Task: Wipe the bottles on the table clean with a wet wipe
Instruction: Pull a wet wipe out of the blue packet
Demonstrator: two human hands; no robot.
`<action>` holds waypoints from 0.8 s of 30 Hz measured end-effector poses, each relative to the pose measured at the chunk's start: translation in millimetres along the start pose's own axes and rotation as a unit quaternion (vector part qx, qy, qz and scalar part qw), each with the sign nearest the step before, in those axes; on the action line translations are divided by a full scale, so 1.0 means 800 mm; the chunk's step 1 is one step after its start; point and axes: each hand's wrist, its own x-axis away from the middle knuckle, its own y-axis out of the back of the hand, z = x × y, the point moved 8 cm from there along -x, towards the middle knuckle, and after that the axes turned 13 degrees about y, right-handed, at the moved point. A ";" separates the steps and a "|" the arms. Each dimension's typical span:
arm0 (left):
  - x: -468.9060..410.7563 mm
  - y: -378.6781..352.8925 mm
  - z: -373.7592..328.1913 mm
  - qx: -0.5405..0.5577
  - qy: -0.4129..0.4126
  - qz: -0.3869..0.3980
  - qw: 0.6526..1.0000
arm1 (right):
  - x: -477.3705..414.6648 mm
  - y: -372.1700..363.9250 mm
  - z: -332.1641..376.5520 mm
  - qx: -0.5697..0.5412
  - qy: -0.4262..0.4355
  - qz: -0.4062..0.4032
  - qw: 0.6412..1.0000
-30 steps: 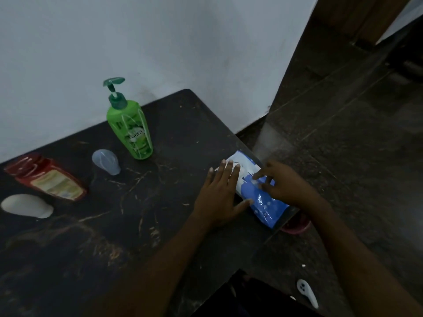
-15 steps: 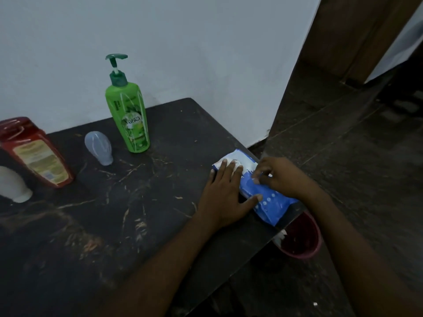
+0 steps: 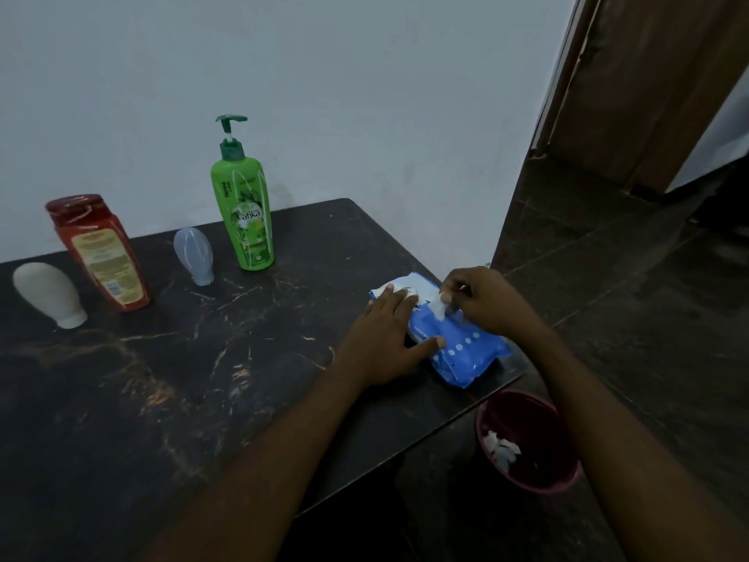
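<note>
A blue pack of wet wipes (image 3: 462, 352) lies at the right edge of the dark table (image 3: 170, 379). My left hand (image 3: 385, 338) presses flat on the pack, fingers straight. My right hand (image 3: 482, 298) pinches a white wipe (image 3: 438, 308) that sticks up out of the pack's opening. At the back stand a green pump bottle (image 3: 243, 212), a red bottle (image 3: 101, 253), a small translucent blue bottle (image 3: 192, 255) upside down on its cap, and a white bottle (image 3: 48, 294) likewise.
A dark red bin (image 3: 531, 440) with crumpled white wipes inside sits on the floor below the table's right corner. A white wall runs behind the table. A wooden door (image 3: 648, 75) stands at the far right.
The view has tilted up, so the bottles now stand fully in sight. My right hand has lifted a wipe's tip out of the pack. My left hand stays on the pack.
</note>
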 end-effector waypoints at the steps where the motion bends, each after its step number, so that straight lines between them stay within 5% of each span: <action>1: 0.000 0.000 0.000 -0.003 0.000 0.002 1.000 | -0.001 0.003 -0.001 -0.009 -0.001 -0.007 1.000; 17: -0.002 -0.002 -0.002 -0.012 0.026 0.051 0.998 | -0.038 0.062 0.035 -0.194 0.011 -0.113 0.975; 24: 0.016 0.045 0.028 0.274 0.094 -0.069 0.955 | -0.044 0.035 0.058 -0.248 0.025 -0.122 0.961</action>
